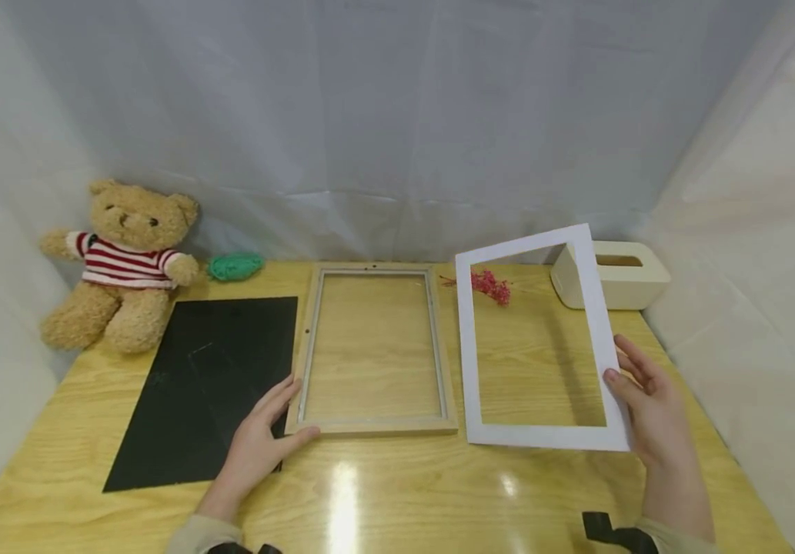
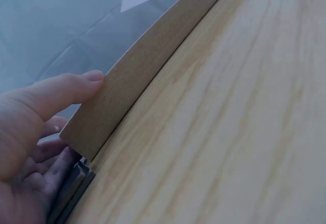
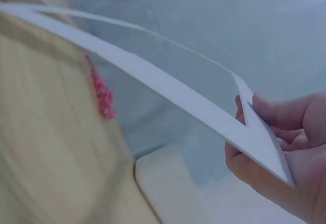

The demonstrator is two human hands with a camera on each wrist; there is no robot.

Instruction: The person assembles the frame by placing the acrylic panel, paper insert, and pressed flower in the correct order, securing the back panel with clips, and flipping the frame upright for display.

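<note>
A white rectangular mat [image 1: 536,437] with a cut-out centre is tilted up off the table at the right; my right hand [image 1: 660,415] pinches its right edge, thumb on the front. In the right wrist view the same mat [image 3: 178,94] slants away from the hand [image 3: 290,137]. A wooden frame [image 1: 376,428] lies in the middle with a clear pane in it. My left hand [image 1: 255,446] rests at its lower left corner, fingers along the side and thumb at the front edge. The left wrist view shows the thumb of that hand [image 2: 46,112] against the wooden frame [image 2: 132,76].
A black board [image 1: 210,385] lies left of the frame. A teddy bear [image 1: 127,261] sits at the back left, beside a green bundle [image 1: 235,266]. Pink dried flowers [image 1: 490,286] lie behind the mat, and a cream tissue box [image 1: 629,277] stands at the back right.
</note>
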